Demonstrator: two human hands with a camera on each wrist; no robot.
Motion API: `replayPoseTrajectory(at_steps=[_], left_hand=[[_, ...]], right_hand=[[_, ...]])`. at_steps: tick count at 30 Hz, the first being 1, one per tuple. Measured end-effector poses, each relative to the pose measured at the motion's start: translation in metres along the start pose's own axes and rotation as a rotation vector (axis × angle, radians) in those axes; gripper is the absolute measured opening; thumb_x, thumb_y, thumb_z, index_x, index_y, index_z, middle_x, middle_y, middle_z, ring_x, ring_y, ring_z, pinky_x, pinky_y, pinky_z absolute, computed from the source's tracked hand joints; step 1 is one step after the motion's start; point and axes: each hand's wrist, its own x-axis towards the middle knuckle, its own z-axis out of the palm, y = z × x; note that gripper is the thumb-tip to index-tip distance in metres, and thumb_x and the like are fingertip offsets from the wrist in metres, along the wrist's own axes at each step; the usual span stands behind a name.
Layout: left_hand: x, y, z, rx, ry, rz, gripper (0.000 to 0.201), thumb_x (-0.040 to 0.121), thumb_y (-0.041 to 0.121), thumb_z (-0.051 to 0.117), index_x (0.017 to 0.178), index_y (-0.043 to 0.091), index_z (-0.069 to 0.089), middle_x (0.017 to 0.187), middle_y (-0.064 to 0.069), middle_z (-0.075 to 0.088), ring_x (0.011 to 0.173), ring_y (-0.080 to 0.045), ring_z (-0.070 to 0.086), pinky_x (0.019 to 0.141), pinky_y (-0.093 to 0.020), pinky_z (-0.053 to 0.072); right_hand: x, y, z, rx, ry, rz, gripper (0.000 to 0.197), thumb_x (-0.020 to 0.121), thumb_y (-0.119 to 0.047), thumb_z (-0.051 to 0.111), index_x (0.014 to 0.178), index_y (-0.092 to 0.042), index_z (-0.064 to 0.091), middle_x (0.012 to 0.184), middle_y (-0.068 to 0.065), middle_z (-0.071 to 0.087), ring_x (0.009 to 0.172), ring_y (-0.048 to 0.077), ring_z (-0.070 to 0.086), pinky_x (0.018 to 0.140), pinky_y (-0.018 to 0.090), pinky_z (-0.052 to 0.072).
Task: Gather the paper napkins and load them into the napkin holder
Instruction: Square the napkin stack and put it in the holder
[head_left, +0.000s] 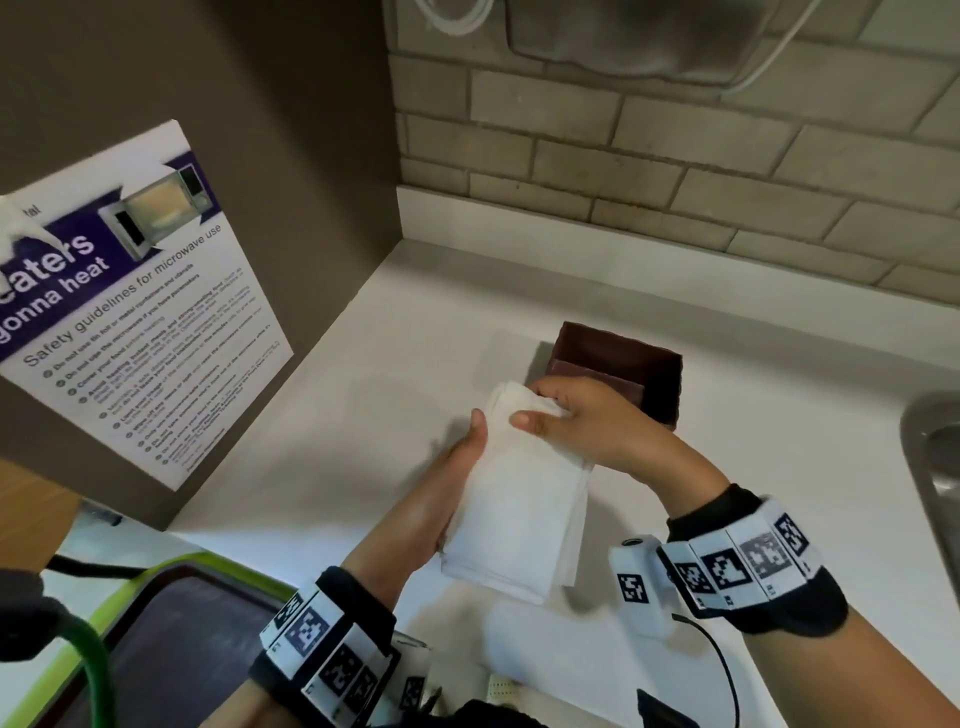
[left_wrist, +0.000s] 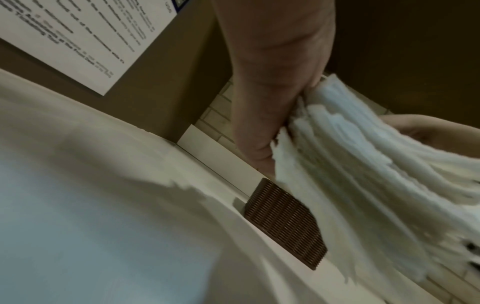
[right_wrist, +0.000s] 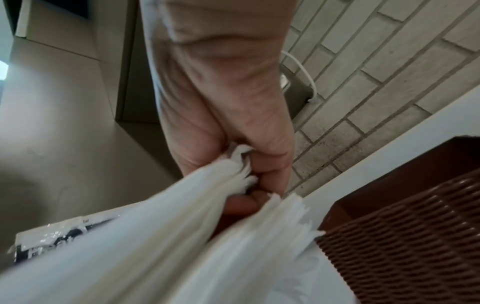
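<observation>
A thick stack of white paper napkins (head_left: 519, 499) hangs above the white counter, held by both hands. My left hand (head_left: 457, 478) grips the stack's left side from below, thumb along its edge. My right hand (head_left: 566, 415) pinches the stack's far end, thumb on top. In the right wrist view the fingers (right_wrist: 244, 164) split the napkins (right_wrist: 161, 242) into two bunches. The left wrist view shows the napkins' fanned edges (left_wrist: 363, 164) against my left thumb (left_wrist: 262, 115). The brown woven napkin holder (head_left: 628, 374) stands just behind the stack, its inside looking bare; it also shows as the holder (left_wrist: 283, 222) and holder (right_wrist: 405, 226).
A brown cabinet side with a microwave safety poster (head_left: 130, 306) stands at the left. A brick-tiled wall (head_left: 675, 156) runs behind the counter (head_left: 395, 374). A steel sink edge (head_left: 930, 467) lies at the right. A green-rimmed dark tray (head_left: 171, 623) sits at the near left.
</observation>
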Motion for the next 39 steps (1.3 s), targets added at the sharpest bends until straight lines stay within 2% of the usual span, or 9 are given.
replayPoseTrajectory(at_steps=[3, 6, 11, 13, 17, 23, 25, 32, 39], left_hand=[[-0.004, 0.0, 0.009, 0.105, 0.006, 0.072, 0.056, 0.075, 0.05, 0.073, 0.125, 0.027, 0.061, 0.116, 0.0, 0.075, 0.108, -0.021, 0.071, 0.099, -0.047, 0.053], [-0.001, 0.001, 0.017, 0.079, 0.101, 0.155, 0.046, 0.08, 0.04, 0.076, 0.121, 0.028, 0.061, 0.112, 0.003, 0.076, 0.104, -0.019, 0.072, 0.093, -0.043, 0.057], [0.008, -0.001, 0.042, 0.109, 0.05, 0.284, 0.034, 0.088, 0.022, 0.071, 0.111, 0.036, 0.051, 0.109, 0.013, 0.067, 0.091, 0.007, 0.069, 0.078, -0.019, 0.057], [0.013, -0.005, 0.049, 0.173, 0.008, 0.339, 0.046, 0.087, 0.012, 0.071, 0.122, 0.028, 0.045, 0.109, 0.016, 0.06, 0.086, 0.018, 0.064, 0.071, -0.01, 0.053], [0.028, -0.023, 0.047, 0.227, -0.018, 0.368, 0.069, 0.076, 0.012, 0.077, 0.134, 0.008, 0.04, 0.119, 0.0, 0.062, 0.104, 0.002, 0.065, 0.082, -0.017, 0.052], [0.039, -0.043, 0.045, 0.341, -0.033, 0.352, 0.067, 0.069, -0.003, 0.082, 0.111, 0.031, 0.043, 0.112, 0.011, 0.058, 0.097, 0.009, 0.063, 0.077, -0.015, 0.053], [0.038, -0.039, 0.047, 0.372, -0.047, 0.351, 0.063, 0.074, -0.007, 0.078, 0.111, 0.03, 0.044, 0.111, 0.01, 0.058, 0.101, 0.004, 0.063, 0.079, -0.014, 0.052], [0.02, -0.011, 0.052, 0.295, -0.065, 0.275, 0.027, 0.09, 0.043, 0.062, 0.116, 0.039, 0.056, 0.11, 0.013, 0.073, 0.101, -0.003, 0.07, 0.087, -0.027, 0.057], [0.004, 0.003, 0.072, 0.072, -0.019, 0.187, 0.018, 0.092, 0.04, 0.061, 0.108, 0.03, 0.065, 0.088, 0.015, 0.079, 0.082, -0.005, 0.075, 0.068, -0.022, 0.059]], right_hand=[[-0.001, 0.009, 0.006, -0.065, 0.156, 0.013, 0.017, 0.091, -0.037, 0.061, 0.102, -0.024, 0.062, 0.097, -0.006, 0.058, 0.098, 0.016, 0.056, 0.082, 0.027, 0.043], [-0.014, 0.021, 0.012, 0.158, 0.443, 0.116, 0.072, 0.085, -0.057, 0.056, 0.143, -0.022, 0.033, 0.129, -0.003, 0.045, 0.124, 0.012, 0.044, 0.1, 0.027, 0.039], [-0.037, 0.04, 0.025, 0.848, 0.178, 0.178, 0.045, 0.093, -0.048, 0.049, 0.129, -0.021, 0.054, 0.118, -0.002, 0.071, 0.111, 0.018, 0.068, 0.088, 0.034, 0.058], [-0.041, 0.051, 0.027, 0.782, 0.228, 0.089, 0.051, 0.089, -0.046, 0.06, 0.133, -0.023, 0.053, 0.122, 0.001, 0.07, 0.111, 0.017, 0.068, 0.096, 0.042, 0.055], [-0.05, 0.078, 0.028, 0.676, 0.278, 0.012, 0.071, 0.075, -0.045, 0.076, 0.137, -0.029, 0.046, 0.127, -0.004, 0.066, 0.117, 0.01, 0.063, 0.099, 0.034, 0.053], [-0.054, 0.098, 0.043, 0.647, 0.257, 0.006, 0.058, 0.074, 0.005, 0.077, 0.117, -0.026, 0.052, 0.102, -0.016, 0.074, 0.098, -0.007, 0.067, 0.079, 0.013, 0.052], [-0.053, 0.094, 0.045, 0.637, 0.286, 0.028, 0.056, 0.075, -0.011, 0.08, 0.123, -0.02, 0.055, 0.108, -0.012, 0.074, 0.103, -0.002, 0.067, 0.081, 0.015, 0.052], [-0.048, 0.077, 0.044, 0.807, 0.457, 0.106, 0.046, 0.088, -0.053, 0.055, 0.128, -0.031, 0.054, 0.118, -0.002, 0.071, 0.103, 0.018, 0.071, 0.088, 0.043, 0.059], [-0.046, 0.063, 0.045, 0.897, 0.511, 0.203, 0.041, 0.093, -0.054, 0.048, 0.127, -0.032, 0.052, 0.115, 0.001, 0.07, 0.101, 0.022, 0.07, 0.089, 0.045, 0.057]])
